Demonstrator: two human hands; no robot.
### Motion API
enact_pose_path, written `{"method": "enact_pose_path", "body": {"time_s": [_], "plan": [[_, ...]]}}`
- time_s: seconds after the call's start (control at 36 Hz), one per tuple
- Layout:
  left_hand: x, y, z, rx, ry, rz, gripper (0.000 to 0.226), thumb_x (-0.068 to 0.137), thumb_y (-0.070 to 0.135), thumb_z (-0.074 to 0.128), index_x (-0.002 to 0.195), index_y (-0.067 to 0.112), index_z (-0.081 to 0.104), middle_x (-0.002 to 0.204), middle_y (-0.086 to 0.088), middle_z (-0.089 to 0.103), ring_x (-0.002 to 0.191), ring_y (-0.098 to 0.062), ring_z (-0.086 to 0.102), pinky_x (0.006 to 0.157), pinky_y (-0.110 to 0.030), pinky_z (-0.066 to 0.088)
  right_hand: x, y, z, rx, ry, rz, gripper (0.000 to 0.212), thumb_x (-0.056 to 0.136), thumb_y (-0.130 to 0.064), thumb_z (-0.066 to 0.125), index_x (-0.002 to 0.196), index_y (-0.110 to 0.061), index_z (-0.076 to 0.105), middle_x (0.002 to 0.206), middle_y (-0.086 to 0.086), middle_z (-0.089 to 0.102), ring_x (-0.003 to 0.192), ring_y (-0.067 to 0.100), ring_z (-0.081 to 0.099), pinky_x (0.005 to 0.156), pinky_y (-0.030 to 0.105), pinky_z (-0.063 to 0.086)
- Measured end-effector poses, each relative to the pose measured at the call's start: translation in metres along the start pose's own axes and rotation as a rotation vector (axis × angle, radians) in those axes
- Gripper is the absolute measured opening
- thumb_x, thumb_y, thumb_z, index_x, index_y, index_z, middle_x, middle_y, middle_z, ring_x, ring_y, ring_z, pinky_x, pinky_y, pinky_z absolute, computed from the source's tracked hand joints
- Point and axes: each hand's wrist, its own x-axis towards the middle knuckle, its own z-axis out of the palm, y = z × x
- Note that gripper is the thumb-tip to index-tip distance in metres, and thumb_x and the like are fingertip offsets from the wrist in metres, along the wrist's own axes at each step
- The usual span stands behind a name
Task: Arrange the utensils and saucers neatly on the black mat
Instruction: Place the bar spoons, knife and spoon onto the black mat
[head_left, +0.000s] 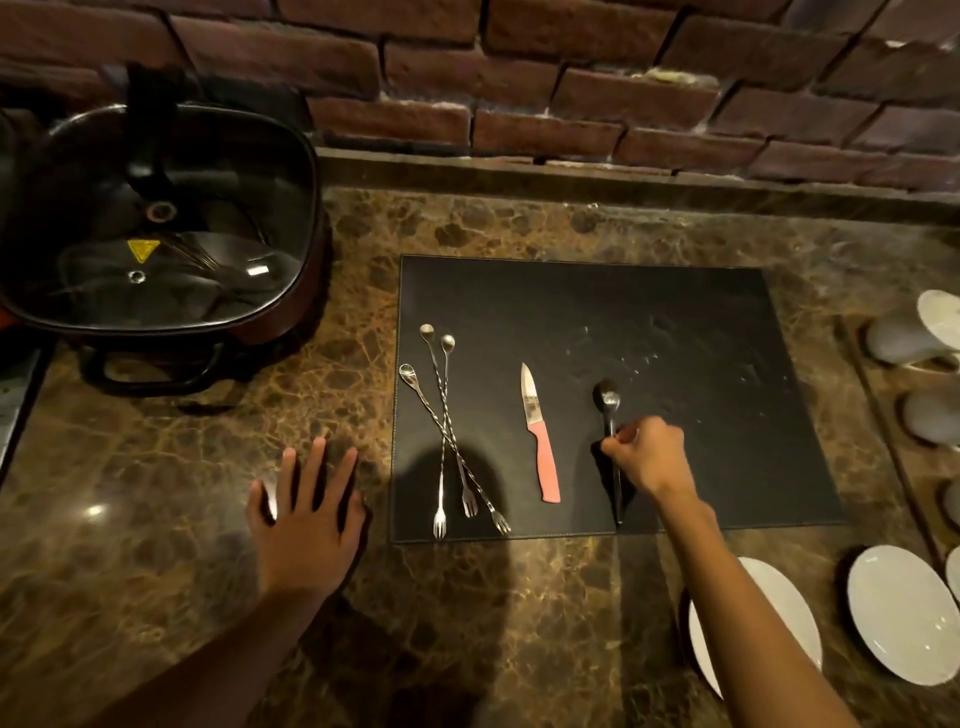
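The right hand (647, 457) has its grip pinched closed on the handle of a dark spoon (609, 410) lying right of centre on the black mat (675, 312), beside a pink-handled knife (540, 441) and three crossed twisted stirrers (448, 431). The left hand (306, 514) rests flat on the counter (156, 467), fingers spread, holding nothing. Two white saucers (904, 613) lie off the mat at the counter's right.

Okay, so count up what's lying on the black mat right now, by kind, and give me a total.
Twisted-stem cocktail forks: 3, crossed over each other
Pink-handled knife: 1
Spoon: 1, held by the right hand
Saucers on the black mat: 0
Total: 5
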Motion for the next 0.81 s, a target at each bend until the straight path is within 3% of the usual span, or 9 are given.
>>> {"method": "enact_pose_path", "body": {"time_s": [0.14,0.31,0.42,0.5,0.58,0.64,0.75,0.81], "plan": [[0.0,-0.002,0.004,0.032,-0.011,-0.006,0.058,0.101,0.053,0.021,0.158,0.045,0.017,0.171,0.006,0.009,0.159,-0.019,-0.004,0.12,-0.057,0.008,0.03,-0.012,-0.005,-0.03,-0.06,-0.01,0.017,0.083,-0.018,0.073,0.073,-0.003,0.072,0.072,0.014,0.069,0.068,0.024,0.068,0.073,0.04,0.059],[0.0,-0.003,0.003,0.05,-0.034,-0.005,0.058,0.101,0.056,0.015,0.158,0.045,0.017,0.172,0.008,0.004,0.159,-0.019,-0.004,0.121,-0.053,0.0,0.038,-0.015,-0.009,-0.055,-0.071,-0.024,0.016,0.083,-0.016,0.071,0.073,-0.003,0.072,0.073,0.015,0.069,0.069,0.026,0.068,0.071,0.038,0.058],[0.001,-0.003,0.003,0.037,-0.039,-0.012,0.058,0.101,0.055,0.015,0.159,0.045,0.014,0.171,0.007,0.004,0.159,-0.019,-0.007,0.121,-0.055,0.004,0.034,-0.011,-0.011,-0.064,-0.075,-0.039,0.019,0.085,-0.019,0.068,0.074,-0.004,0.073,0.074,0.017,0.07,0.072,0.028,0.069,0.074,0.043,0.06],[0.001,-0.002,0.002,0.04,-0.047,-0.012,0.059,0.101,0.056,0.014,0.159,0.045,0.011,0.171,0.007,0.004,0.159,-0.021,-0.001,0.119,-0.057,0.009,0.026,-0.003,-0.014,-0.067,-0.058,-0.055,0.028,0.088,-0.023,0.066,0.07,-0.002,0.071,0.072,0.018,0.07,0.072,0.029,0.067,0.071,0.043,0.057],[0.001,-0.001,-0.001,0.036,-0.059,-0.007,0.059,0.101,0.056,0.018,0.159,0.046,0.01,0.171,0.007,0.008,0.158,-0.023,0.006,0.118,-0.056,0.009,0.014,0.009,-0.016,-0.053,-0.035,-0.06,0.033,0.088,-0.028,0.067,0.062,-0.007,0.068,0.066,0.015,0.068,0.065,0.024,0.065,0.059,0.034,0.051],[0.0,0.001,-0.003,0.023,-0.054,-0.005,0.06,0.1,0.056,0.022,0.158,0.047,0.013,0.171,0.007,0.012,0.158,-0.023,0.009,0.119,-0.052,0.004,0.001,0.017,-0.018,-0.027,-0.028,-0.061,0.029,0.087,-0.028,0.069,0.064,-0.012,0.069,0.064,0.009,0.068,0.065,0.018,0.065,0.057,0.031,0.05],[0.0,0.0,-0.006,-0.035,-0.075,-0.027,0.058,0.099,0.06,0.021,0.156,0.054,0.011,0.17,0.012,0.013,0.158,-0.017,0.007,0.12,-0.041,-0.016,-0.031,0.039,-0.025,0.026,0.001,-0.059,0.025,0.083,-0.022,0.074,0.062,-0.016,0.064,0.067,0.012,0.072,0.069,0.022,0.07,0.072,0.04,0.055],[0.0,0.001,-0.009,-0.074,-0.094,-0.028,0.057,0.099,0.058,0.024,0.155,0.055,0.014,0.169,0.012,0.017,0.157,-0.017,0.011,0.119,-0.041,-0.017,-0.049,0.05,-0.03,0.06,0.023,-0.045,0.027,0.082,-0.019,0.075,0.06,-0.02,0.059,0.07,0.014,0.073,0.07,0.024,0.071,0.074,0.041,0.056]]}}
